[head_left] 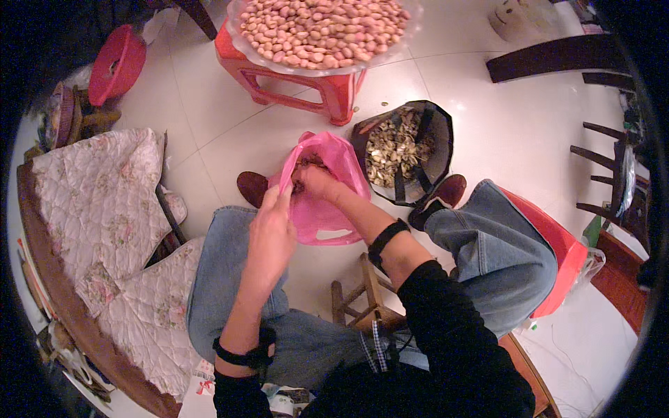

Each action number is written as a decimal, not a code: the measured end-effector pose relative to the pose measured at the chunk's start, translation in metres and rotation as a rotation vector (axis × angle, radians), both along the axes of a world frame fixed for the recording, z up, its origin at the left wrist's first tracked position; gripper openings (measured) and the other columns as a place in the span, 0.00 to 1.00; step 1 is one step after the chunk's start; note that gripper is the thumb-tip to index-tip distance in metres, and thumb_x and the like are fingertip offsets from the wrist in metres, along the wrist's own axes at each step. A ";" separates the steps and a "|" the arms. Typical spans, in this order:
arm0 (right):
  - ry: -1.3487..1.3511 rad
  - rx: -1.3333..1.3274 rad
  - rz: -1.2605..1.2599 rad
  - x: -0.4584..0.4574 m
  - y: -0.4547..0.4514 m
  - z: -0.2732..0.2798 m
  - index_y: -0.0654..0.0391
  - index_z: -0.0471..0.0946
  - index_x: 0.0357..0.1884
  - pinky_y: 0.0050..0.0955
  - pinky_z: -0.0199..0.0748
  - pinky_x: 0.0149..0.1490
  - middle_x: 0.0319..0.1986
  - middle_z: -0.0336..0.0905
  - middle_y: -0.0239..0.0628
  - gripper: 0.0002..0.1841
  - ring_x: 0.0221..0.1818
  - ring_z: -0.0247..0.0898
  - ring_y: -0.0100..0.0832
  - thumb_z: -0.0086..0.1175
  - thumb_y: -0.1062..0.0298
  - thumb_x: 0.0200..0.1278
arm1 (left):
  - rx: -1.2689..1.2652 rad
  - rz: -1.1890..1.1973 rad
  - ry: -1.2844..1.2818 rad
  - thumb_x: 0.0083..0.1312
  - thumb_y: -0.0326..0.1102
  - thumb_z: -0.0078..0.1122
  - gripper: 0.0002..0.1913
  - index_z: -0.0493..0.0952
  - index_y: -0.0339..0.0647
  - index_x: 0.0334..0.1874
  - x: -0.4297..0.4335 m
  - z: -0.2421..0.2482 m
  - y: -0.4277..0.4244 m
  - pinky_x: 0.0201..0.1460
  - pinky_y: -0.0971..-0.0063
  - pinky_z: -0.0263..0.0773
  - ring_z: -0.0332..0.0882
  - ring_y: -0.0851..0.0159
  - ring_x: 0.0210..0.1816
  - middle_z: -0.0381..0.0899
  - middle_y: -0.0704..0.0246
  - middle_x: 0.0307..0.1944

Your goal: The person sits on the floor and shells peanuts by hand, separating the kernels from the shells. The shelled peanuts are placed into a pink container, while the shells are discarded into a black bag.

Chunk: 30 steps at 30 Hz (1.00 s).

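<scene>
A pink plastic bag (329, 214) stands on the tiled floor between my feet, its mouth towards me. The bag's left rim is pinched in my left hand (272, 227). My right hand (316, 183) reaches inside, among dark brown contents (313, 161) that I cannot identify; its fingertips are hidden. Just right of it, a black bag (444, 141) gapes around a heap of pale, broken shells (387, 149). Beyond both bags, a clear scalloped bowl (319, 70) full of pinkish shelled peanuts (324, 31) rests on a red plastic stool (334, 96).
A quilted floral cover (104, 193) drapes the seat at left, near a red basin (117, 65). Under my legs is a small wooden stool (371, 292). A red plastic seat (559, 251) is beside my right knee. Dark wooden furniture legs (559, 57) jut in at upper right.
</scene>
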State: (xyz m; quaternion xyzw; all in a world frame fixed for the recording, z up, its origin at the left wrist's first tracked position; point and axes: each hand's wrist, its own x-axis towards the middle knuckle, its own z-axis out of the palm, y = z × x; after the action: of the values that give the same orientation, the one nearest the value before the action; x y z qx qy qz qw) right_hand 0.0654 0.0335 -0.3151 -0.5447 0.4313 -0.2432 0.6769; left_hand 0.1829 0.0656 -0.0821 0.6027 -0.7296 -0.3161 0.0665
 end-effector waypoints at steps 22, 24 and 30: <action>0.540 -0.336 0.175 0.057 0.033 -0.133 0.60 0.83 0.41 0.47 0.74 0.53 0.43 0.82 0.53 0.16 0.47 0.78 0.51 0.50 0.60 0.64 | 0.209 0.135 0.063 0.58 0.20 0.61 0.34 0.64 0.31 0.70 0.007 -0.006 0.004 0.65 0.60 0.69 0.70 0.42 0.63 0.67 0.48 0.65; 0.409 -0.195 0.008 0.054 0.031 -0.131 0.60 0.83 0.39 0.45 0.76 0.51 0.40 0.83 0.53 0.15 0.44 0.79 0.52 0.50 0.60 0.65 | 0.180 0.123 0.066 0.58 0.19 0.60 0.34 0.64 0.30 0.70 0.007 -0.005 0.004 0.64 0.59 0.70 0.70 0.42 0.63 0.66 0.47 0.65; -0.183 0.579 0.060 0.009 -0.005 -0.064 0.55 0.79 0.34 0.26 0.71 0.25 0.27 0.80 0.33 0.17 0.24 0.74 0.26 0.48 0.53 0.72 | 0.095 0.105 0.038 0.58 0.20 0.60 0.32 0.64 0.28 0.68 0.008 -0.004 0.000 0.62 0.57 0.72 0.72 0.42 0.60 0.67 0.47 0.63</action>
State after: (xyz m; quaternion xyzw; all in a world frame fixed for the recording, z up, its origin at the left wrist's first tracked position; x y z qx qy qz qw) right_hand 0.0748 0.0286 -0.3791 -0.3172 0.4038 -0.1381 0.8469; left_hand 0.1909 0.0659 -0.0860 0.6366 -0.6798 -0.3579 0.0679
